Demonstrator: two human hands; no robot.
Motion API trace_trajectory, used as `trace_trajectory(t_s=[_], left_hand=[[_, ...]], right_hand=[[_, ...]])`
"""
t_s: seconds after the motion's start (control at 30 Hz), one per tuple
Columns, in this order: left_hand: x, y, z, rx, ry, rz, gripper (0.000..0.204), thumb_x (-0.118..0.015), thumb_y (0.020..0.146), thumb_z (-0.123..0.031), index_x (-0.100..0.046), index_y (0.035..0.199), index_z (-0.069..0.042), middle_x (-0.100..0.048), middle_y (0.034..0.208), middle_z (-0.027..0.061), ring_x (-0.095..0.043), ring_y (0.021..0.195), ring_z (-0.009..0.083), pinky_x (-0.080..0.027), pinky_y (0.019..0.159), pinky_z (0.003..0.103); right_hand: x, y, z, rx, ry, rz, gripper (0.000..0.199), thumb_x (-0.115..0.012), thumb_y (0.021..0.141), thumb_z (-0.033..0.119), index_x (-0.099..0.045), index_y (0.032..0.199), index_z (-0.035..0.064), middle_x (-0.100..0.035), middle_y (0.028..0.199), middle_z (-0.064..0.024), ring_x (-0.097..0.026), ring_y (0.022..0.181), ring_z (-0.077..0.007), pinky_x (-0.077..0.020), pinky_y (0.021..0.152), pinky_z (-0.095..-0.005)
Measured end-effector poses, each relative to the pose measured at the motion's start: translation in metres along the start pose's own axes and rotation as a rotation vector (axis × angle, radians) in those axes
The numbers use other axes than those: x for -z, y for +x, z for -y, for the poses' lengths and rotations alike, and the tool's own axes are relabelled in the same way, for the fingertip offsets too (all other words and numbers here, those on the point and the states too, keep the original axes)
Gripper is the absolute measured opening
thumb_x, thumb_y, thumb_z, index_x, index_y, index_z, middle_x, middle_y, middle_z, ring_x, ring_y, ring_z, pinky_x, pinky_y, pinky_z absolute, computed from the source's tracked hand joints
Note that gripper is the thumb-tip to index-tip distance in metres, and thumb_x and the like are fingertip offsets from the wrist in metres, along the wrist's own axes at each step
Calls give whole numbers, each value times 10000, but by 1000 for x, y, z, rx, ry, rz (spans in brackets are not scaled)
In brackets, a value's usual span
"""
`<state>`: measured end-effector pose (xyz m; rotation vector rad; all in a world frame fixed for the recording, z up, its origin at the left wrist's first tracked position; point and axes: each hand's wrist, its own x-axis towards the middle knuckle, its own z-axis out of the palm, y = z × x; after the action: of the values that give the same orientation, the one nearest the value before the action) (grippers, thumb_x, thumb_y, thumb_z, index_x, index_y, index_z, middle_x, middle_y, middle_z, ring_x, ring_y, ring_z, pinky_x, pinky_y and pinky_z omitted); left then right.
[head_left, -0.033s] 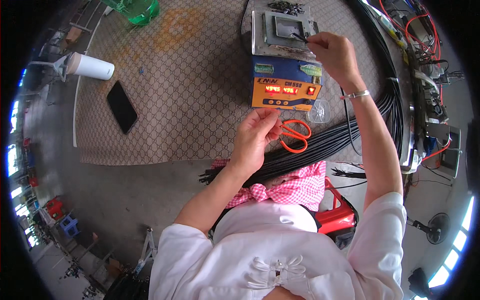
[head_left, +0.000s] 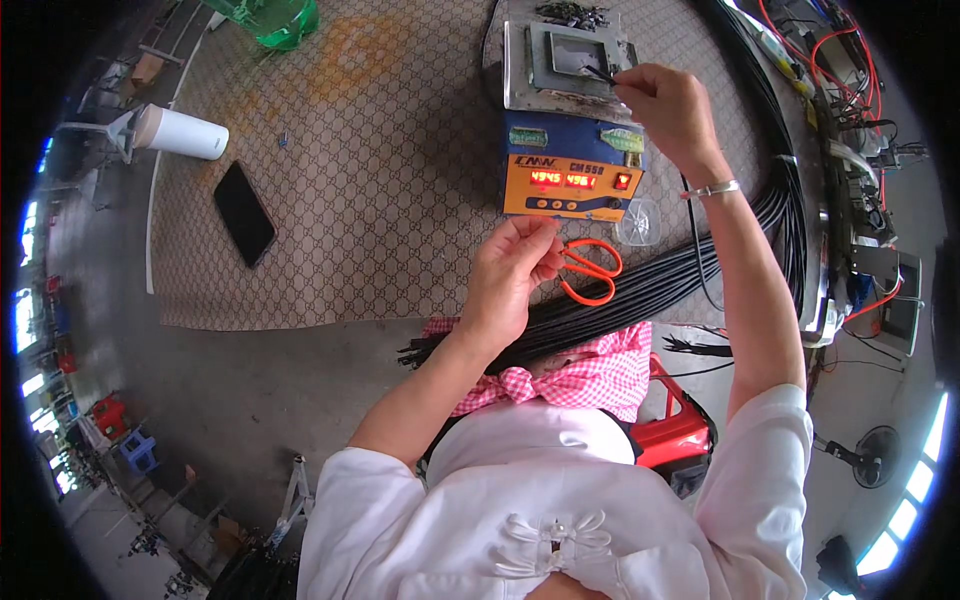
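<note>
My right hand (head_left: 668, 108) is closed in a pinch on a thin black cable (head_left: 600, 75). The cable's tip is over the grey metal bath (head_left: 576, 54) on top of a blue and orange solder pot (head_left: 566, 182), whose red display is lit. In front of the pot, my left hand (head_left: 515, 270) is closed on a pair of scissors (head_left: 590, 272). Their orange handles stick out to the right, and my fingers hide the blades. Below and right of the scissors, a thick bundle of black cables (head_left: 640, 291) runs along the table's near edge.
A clear plastic dish (head_left: 640, 222) sits beside the pot. Left on the patterned tablecloth (head_left: 340, 220) are a black phone (head_left: 244, 214), a white tumbler (head_left: 182, 133) and a green container (head_left: 268, 20). Dark scraps (head_left: 572, 14) lie behind the bath. A red stool (head_left: 675, 435) stands below.
</note>
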<state>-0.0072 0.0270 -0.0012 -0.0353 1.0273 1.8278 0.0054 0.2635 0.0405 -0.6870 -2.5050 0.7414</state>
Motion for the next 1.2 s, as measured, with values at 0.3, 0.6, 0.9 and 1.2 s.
trace_trajectory(t_s=[0.3, 0.6, 0.9, 1.2], left_hand=[[-3, -2, -2, 3, 12, -14, 108, -551, 848, -143, -555, 923, -67, -556, 777, 1, -521, 685, 84, -415, 634, 205], [-25, -3, -16, -102, 112, 64, 179, -552, 851, -157, -560, 994, -48, -566, 807, 6, -516, 699, 77, -419, 653, 202], [-52, -9, -24, -153, 5, 147, 276, -495, 886, -252, -566, 1003, -12, -556, 802, 5, -509, 711, 79, -422, 670, 217], [-61, -17, -20, -87, -41, 186, 278, -472, 895, -276, -563, 949, -19, -555, 772, 25, -512, 684, 100, -430, 654, 234]], right_hand=[[12, -10, 8, -163, 357, 96, 171, -591, 789, 100, -627, 919, -5, -574, 638, -22, -491, 523, -49, -374, 461, -172], [22, -72, 10, -509, 1399, 416, 131, -581, 808, 53, -587, 925, -7, -541, 703, -17, -468, 590, -69, -353, 493, -178], [18, -118, 24, -567, 1583, 378, 133, -595, 795, 39, -591, 927, 21, -580, 757, -21, -509, 618, -83, -371, 510, -178], [24, -144, 27, -558, 1562, 347, 137, -604, 786, 34, -600, 920, 6, -590, 768, -15, -500, 612, -68, -361, 508, -177]])
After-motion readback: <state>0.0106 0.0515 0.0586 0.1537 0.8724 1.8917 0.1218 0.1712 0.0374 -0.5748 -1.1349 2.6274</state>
